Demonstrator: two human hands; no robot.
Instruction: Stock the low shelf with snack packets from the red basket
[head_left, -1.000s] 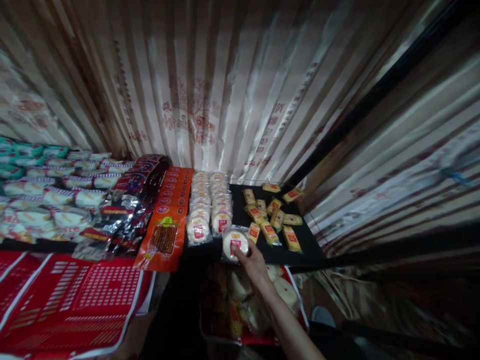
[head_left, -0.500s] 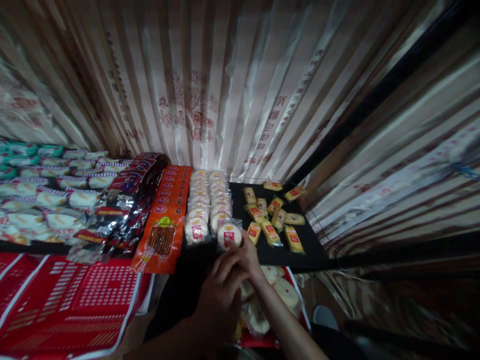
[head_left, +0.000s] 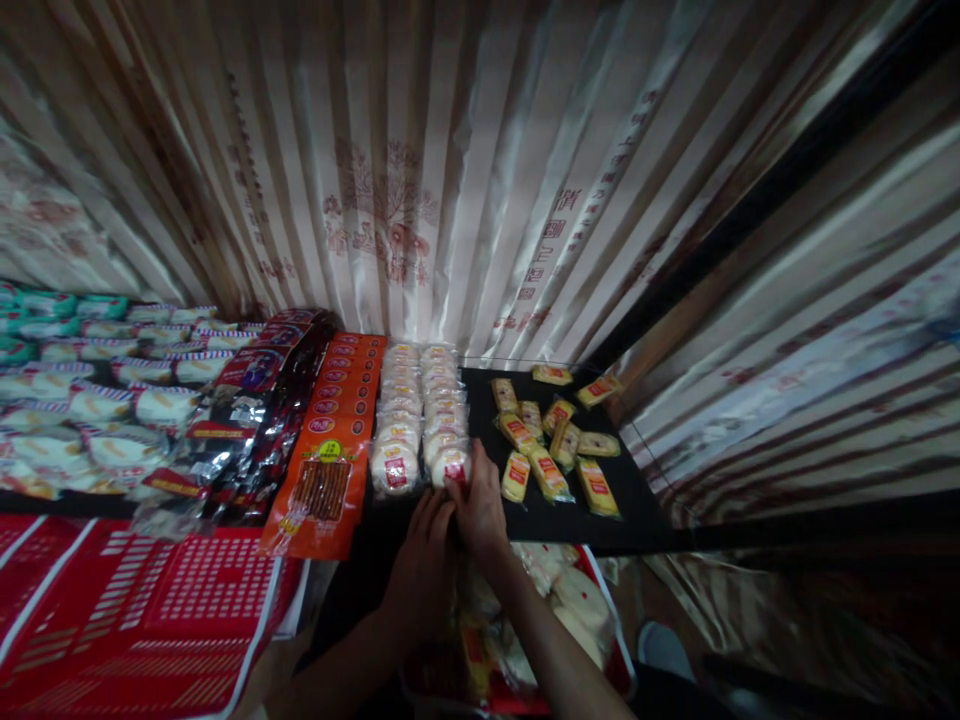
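Observation:
Two rows of round white cakes in clear wrappers run back along a black shelf. My right hand is closed on the front cake of the right row, thumb and fingers pressing its near edge. My left hand is just below and left of it, fingers curled toward the same packet; what it touches is hidden. The front cake of the left row lies beside them.
Small yellow-wrapped bars lie scattered to the right. Orange snack packets, dark foil packets and white-green packets fill the left. A red basket of cakes sits below the shelf. Patterned curtains hang behind.
The cake in my right hand moved left and back, from apart at the shelf's front into the right row. My left hand came into view and rose beside the right.

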